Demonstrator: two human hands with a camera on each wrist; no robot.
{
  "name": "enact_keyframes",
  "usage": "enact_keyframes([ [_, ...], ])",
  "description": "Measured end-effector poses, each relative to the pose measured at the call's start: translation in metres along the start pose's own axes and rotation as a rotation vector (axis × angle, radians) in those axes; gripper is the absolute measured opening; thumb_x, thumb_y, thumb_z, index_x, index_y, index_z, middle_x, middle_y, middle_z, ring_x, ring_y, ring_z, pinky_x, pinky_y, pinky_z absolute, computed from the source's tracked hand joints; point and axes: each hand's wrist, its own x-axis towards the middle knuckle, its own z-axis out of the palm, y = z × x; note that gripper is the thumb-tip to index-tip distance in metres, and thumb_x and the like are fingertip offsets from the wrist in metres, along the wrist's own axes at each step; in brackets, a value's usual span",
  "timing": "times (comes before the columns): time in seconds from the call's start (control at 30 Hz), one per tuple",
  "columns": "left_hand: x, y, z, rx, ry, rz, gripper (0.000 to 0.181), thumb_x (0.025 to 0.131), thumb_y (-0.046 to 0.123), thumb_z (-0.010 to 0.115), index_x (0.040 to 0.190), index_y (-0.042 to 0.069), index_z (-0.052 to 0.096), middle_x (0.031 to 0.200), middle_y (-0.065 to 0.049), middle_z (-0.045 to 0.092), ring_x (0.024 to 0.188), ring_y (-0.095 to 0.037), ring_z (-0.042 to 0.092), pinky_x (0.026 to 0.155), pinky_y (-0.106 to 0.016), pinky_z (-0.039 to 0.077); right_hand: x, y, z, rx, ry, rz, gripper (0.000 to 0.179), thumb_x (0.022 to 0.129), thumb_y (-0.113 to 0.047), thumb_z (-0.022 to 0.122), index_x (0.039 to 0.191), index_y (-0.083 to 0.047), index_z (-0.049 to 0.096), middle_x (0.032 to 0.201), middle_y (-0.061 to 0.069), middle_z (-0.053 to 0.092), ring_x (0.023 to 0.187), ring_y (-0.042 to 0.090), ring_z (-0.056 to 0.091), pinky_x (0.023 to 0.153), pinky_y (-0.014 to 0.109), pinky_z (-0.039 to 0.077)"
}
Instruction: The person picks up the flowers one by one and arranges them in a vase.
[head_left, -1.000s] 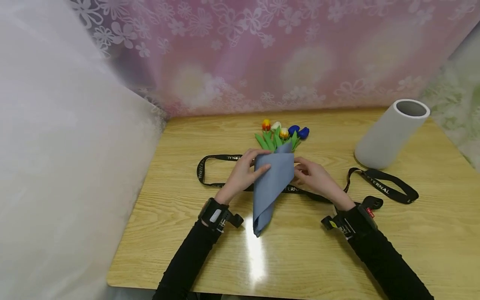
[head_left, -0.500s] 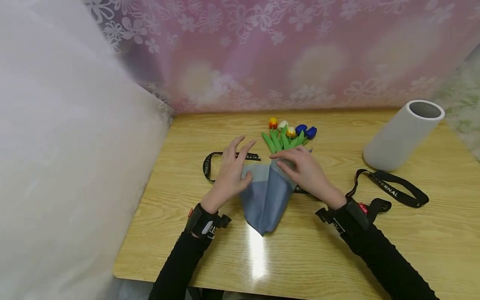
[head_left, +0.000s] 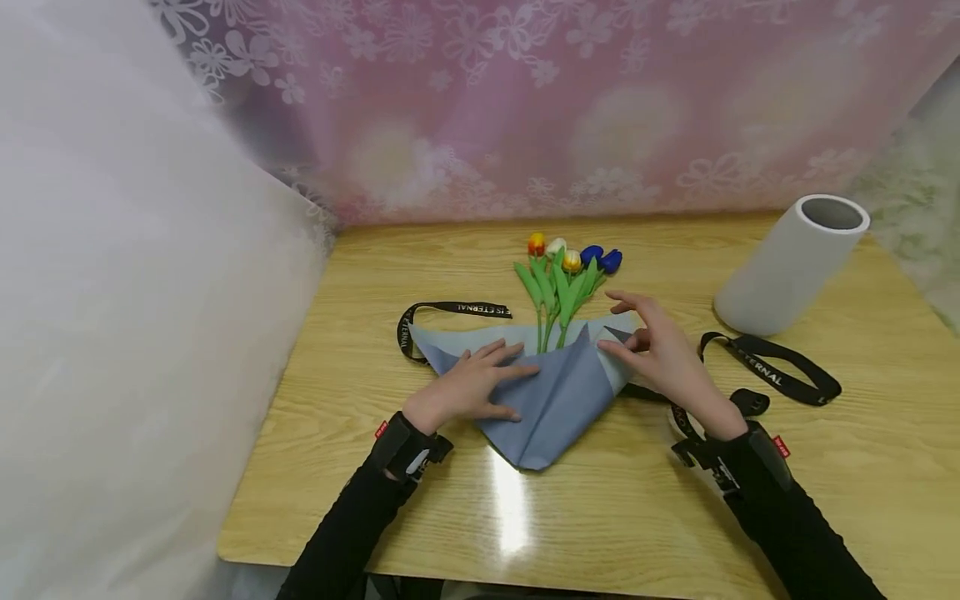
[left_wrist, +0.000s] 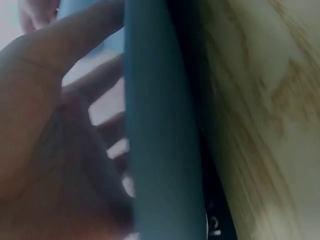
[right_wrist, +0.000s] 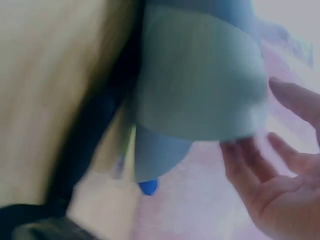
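Observation:
A sheet of blue-grey wrapping paper (head_left: 558,408) lies folded over the stems of a small bunch of tulips (head_left: 562,287), with its paler inner side showing along the upper edge. My left hand (head_left: 476,383) rests on the left half of the paper, fingers spread. At the right edge my right hand (head_left: 663,354) pinches a turned-back flap of the paper between thumb and curled fingers, its index finger held away. In the right wrist view, fingertips disappear behind the pale flap (right_wrist: 200,80). Red-orange, white, yellow and blue blooms point toward the back of the table.
A black ribbon (head_left: 457,308) with white lettering runs under the paper, looped at the left. Its other end (head_left: 780,375) curls on the right of the wooden table (head_left: 337,467). A tall white vase (head_left: 787,267) stands at the back right, before a pink floral curtain (head_left: 480,108).
The narrow paper wrap has come unfolded and spread wide, baring more stems. My left hand let go, lifted, then came down flat on the paper; my right hand moved rightward with a flap.

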Motion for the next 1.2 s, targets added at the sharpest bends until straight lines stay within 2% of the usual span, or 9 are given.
enact_keyframes([
  [0.17,-0.005,0.002,0.005,-0.036,-0.046,-0.099,0.071,0.094,0.044,0.07,0.156,0.027,0.041,0.169,-0.009,0.017,0.155,-0.038,0.011,0.116,-0.071,0.019,-0.019,0.018,-0.011,0.105,-0.172,0.145,0.069,0.1,-0.028,0.067,0.157,-0.008,0.032,0.127,0.021,0.064,0.082,0.026,0.071,0.066,0.033,0.055],
  [0.27,-0.007,0.002,0.008,-0.042,-0.026,-0.109,0.069,0.096,0.044,0.067,0.157,0.027,0.039,0.169,-0.009,0.017,0.155,-0.038,0.011,0.116,-0.072,0.019,-0.028,0.027,-0.015,0.058,-0.258,0.161,0.06,0.099,-0.03,0.069,0.146,0.0,0.047,0.116,0.018,0.07,0.102,0.032,0.07,0.082,0.041,0.056],
  [0.4,-0.008,0.003,0.011,-0.037,0.001,-0.121,0.069,0.097,0.045,0.066,0.158,0.028,0.038,0.169,-0.01,0.017,0.155,-0.04,0.011,0.115,-0.073,0.019,-0.03,0.033,-0.019,0.224,-0.181,0.118,0.038,0.097,-0.018,0.071,0.131,-0.003,0.062,0.109,0.007,0.073,0.106,0.023,0.067,0.083,0.032,0.056],
  [0.5,-0.007,0.006,0.013,-0.014,0.023,-0.143,0.07,0.098,0.046,0.064,0.159,0.027,0.037,0.169,-0.011,0.018,0.155,-0.041,0.012,0.115,-0.073,0.019,-0.025,0.029,-0.021,0.396,-0.09,0.068,0.035,0.099,-0.009,0.067,0.133,-0.004,0.06,0.108,0.002,0.072,0.098,0.013,0.067,0.074,0.022,0.053],
  [0.57,-0.006,0.008,0.015,0.012,0.036,-0.164,0.07,0.098,0.047,0.063,0.159,0.027,0.035,0.168,-0.012,0.018,0.154,-0.041,0.013,0.115,-0.073,0.02,-0.021,0.024,-0.021,0.416,-0.051,0.046,0.036,0.1,-0.009,0.065,0.136,-0.005,0.059,0.113,0.001,0.07,0.094,0.01,0.068,0.073,0.021,0.053],
  [0.7,-0.003,0.011,0.018,0.053,0.066,-0.208,0.07,0.098,0.049,0.062,0.159,0.026,0.036,0.168,-0.013,0.021,0.153,-0.042,0.017,0.113,-0.072,0.025,-0.016,0.016,-0.027,0.284,-0.066,0.102,0.045,0.102,-0.021,0.064,0.146,-0.016,0.053,0.123,0.008,0.066,0.1,0.02,0.07,0.079,0.03,0.054],
  [0.9,-0.002,0.016,0.02,0.066,0.083,-0.28,0.07,0.097,0.05,0.062,0.158,0.026,0.038,0.166,-0.014,0.024,0.152,-0.044,0.021,0.11,-0.073,0.03,-0.03,0.027,-0.048,0.013,-0.305,0.153,0.088,0.092,-0.035,0.077,0.161,-0.016,0.025,0.149,0.032,0.043,0.125,0.052,0.054,0.088,0.061,0.051],
  [1.07,0.0,0.019,0.021,0.081,0.099,-0.336,0.069,0.098,0.05,0.06,0.158,0.024,0.039,0.165,-0.017,0.026,0.15,-0.046,0.024,0.106,-0.073,0.035,-0.05,0.05,-0.059,0.029,-0.383,0.24,0.086,0.092,-0.028,0.077,0.158,-0.005,0.027,0.133,0.035,0.056,0.098,0.044,0.068,0.072,0.048,0.057],
  [1.2,0.001,0.02,0.02,0.12,0.137,-0.404,0.069,0.098,0.052,0.058,0.157,0.022,0.04,0.163,-0.019,0.029,0.148,-0.045,0.03,0.099,-0.068,0.045,-0.059,0.065,-0.06,-0.077,-0.379,0.293,0.073,0.092,-0.025,0.076,0.151,-0.001,0.038,0.112,0.03,0.067,0.08,0.033,0.068,0.058,0.04,0.051],
])
